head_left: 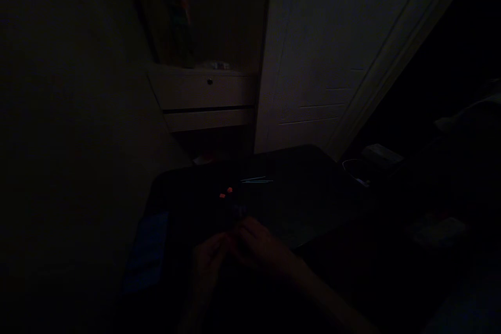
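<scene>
The picture is very dark. My left hand and my right hand meet over the near part of a dark table. Fingers of both hands are pinched close together, and whatever is between them is too dark to make out. Just beyond the fingertips is a dim purplish shape that I cannot identify. Farther off on the table lie two small orange-red pieces, close together. To their right are a few thin, pale sticks.
A blue flat object lies at the table's left side. Behind the table stand a cabinet with a drawer and a pale door panel. At the right, a box and a pale cable show faintly.
</scene>
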Motion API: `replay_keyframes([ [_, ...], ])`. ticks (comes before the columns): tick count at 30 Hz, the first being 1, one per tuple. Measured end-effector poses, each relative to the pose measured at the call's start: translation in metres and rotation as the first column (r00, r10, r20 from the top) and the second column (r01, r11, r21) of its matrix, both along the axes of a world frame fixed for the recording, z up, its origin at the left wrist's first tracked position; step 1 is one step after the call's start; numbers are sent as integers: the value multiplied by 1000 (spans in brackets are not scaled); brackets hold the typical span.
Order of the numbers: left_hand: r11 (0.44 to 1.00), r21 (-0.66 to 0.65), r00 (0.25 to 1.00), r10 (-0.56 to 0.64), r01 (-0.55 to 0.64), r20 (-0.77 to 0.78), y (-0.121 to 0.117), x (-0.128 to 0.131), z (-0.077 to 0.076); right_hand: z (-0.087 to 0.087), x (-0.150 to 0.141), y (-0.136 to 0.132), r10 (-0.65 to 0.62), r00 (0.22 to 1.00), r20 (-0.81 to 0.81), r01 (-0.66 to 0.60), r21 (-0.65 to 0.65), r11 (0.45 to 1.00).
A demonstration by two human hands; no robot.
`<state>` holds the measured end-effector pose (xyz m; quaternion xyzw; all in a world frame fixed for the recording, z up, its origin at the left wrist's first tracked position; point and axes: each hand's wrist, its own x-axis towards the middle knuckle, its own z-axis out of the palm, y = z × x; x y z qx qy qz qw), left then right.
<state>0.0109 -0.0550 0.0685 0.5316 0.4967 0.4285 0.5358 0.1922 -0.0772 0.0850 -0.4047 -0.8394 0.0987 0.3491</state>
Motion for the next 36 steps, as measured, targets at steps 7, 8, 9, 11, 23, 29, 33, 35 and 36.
replay_keyframes([
  [7, 999, -8, 996, -52, 52, -67, -1, -2, 6, -3, 1, 6, 32, 999, 38, -33, 22, 999],
  [8, 998, -5, 995, -60, 60, -77, -2, -1, 9, -5, 1, 7, 26, 999, 39, -26, 7, 1000],
  [9, 998, -3, 994, -68, 68, -84, -3, -1, 11, -7, 1, 7, 18, 999, 39, -17, -7, 1000],
  [11, 997, 1, 994, -75, 75, -85, -5, 1, 15, -10, 0, 8, 5, 1000, 25, -5, -25, 1000],
  [23, 940, -288, 941, 251, -182, 225, -5, 5, -8, -17, -13, 11, 4, 958, -288, 32, 123, 992],
  [29, 931, -315, 899, 288, -183, 331, -5, 5, 3, -17, -17, 9, -14, 930, -367, 79, 163, 983],
  [33, 939, -304, 893, 271, -163, 360, -1, 7, 8, -16, -20, 9, -40, 906, -421, 91, 103, 991],
  [35, 943, -277, 898, 278, -186, 341, 2, 8, 5, -14, -21, 9, -45, 889, -456, 80, 58, 995],
  [36, 948, -255, 904, 272, -193, 329, 2, 8, 4, -12, -21, 9, -48, 879, -474, 74, 36, 997],
])
